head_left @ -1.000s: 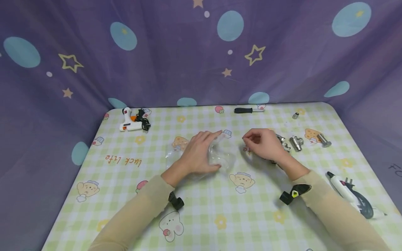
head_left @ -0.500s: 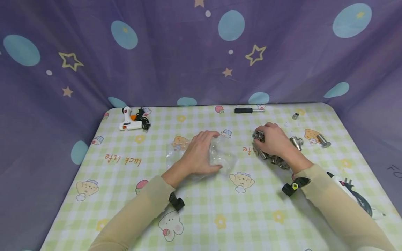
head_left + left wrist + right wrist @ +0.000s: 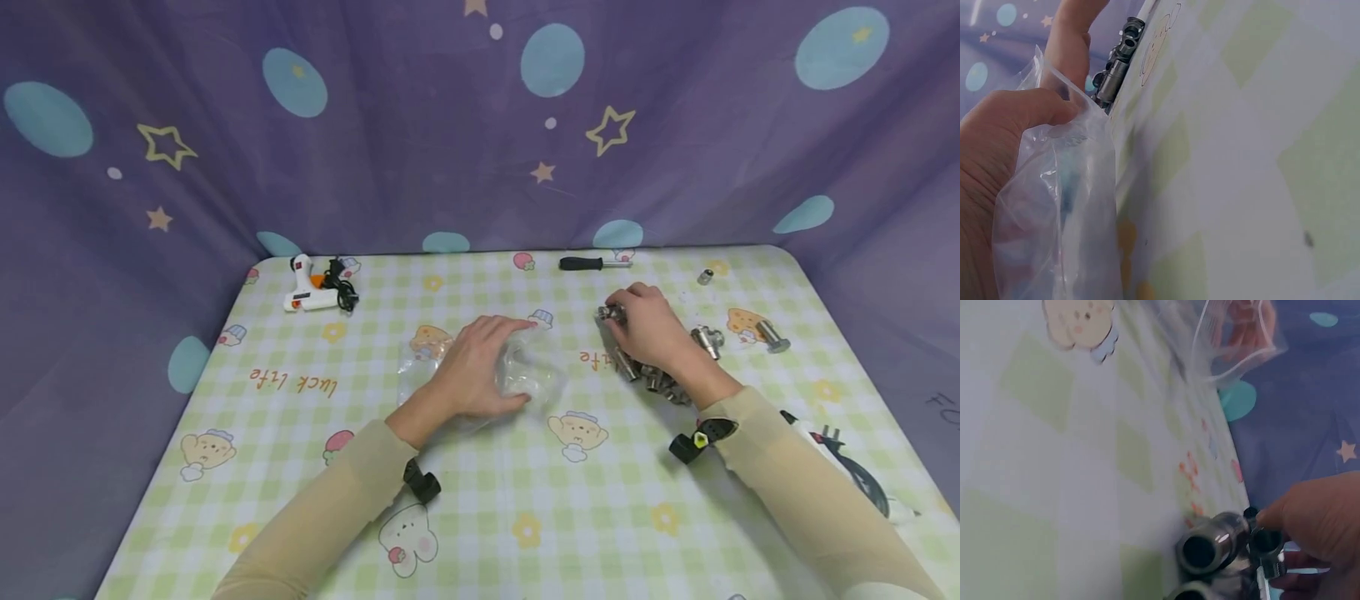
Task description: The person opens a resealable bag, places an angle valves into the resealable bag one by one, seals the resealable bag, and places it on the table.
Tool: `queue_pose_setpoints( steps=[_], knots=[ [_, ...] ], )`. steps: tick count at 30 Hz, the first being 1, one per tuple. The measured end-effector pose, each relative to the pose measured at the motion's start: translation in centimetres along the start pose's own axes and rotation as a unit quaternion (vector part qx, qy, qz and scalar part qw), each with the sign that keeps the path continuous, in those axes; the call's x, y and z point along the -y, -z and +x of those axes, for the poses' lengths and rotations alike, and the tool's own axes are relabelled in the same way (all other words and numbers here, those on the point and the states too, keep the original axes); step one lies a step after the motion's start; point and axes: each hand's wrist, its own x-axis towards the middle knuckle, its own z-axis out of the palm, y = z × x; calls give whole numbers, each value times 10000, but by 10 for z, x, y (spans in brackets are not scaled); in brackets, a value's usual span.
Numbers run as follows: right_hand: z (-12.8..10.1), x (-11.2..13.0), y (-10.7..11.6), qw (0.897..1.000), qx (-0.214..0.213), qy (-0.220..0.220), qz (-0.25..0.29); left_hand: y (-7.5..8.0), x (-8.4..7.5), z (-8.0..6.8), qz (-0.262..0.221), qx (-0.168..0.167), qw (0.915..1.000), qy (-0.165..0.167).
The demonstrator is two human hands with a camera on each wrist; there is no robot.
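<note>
My left hand holds a clear plastic bag, thumb and fingers spread at its mouth. In the left wrist view, the thumb hooks over the rim of the bag. To the right, my right hand pinches a shiny metal pipe fitting between thumb and fingers. From the right wrist, that fitting shows a round open end under the thumb. Directly below it lies a pile of similar metal fittings, partly hidden by the hand and wrist.
A tee-shaped fitting, a bolt-like metal piece and a small fitting lie farther right. A black-handled screwdriver is at the back, a white glue gun back left. A corded soldering-iron-like tool lies by the right forearm.
My right hand has gone from beside the bag, holding nothing visible, rightward to the pile, and now pinches a fitting there, shifted slightly away. The left hand and bag have barely moved.
</note>
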Motion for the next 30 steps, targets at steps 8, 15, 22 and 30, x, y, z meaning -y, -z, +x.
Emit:
queue_pose_setpoints(
  steps=[8,15,22,30],
  knots=[
    [-3,24,16,9951,35,-7,992,2,3,3,63,-96,9999,-14],
    [-9,50,24,9870,235,343,1550,2,4,4,206,-135,9997,-7],
    [-10,70,19,9809,285,801,1752,1,1,5,121,-176,9998,-51],
    [-8,80,5,9827,241,740,1681,-2,-2,6,-16,-254,9996,-136]
  ],
)
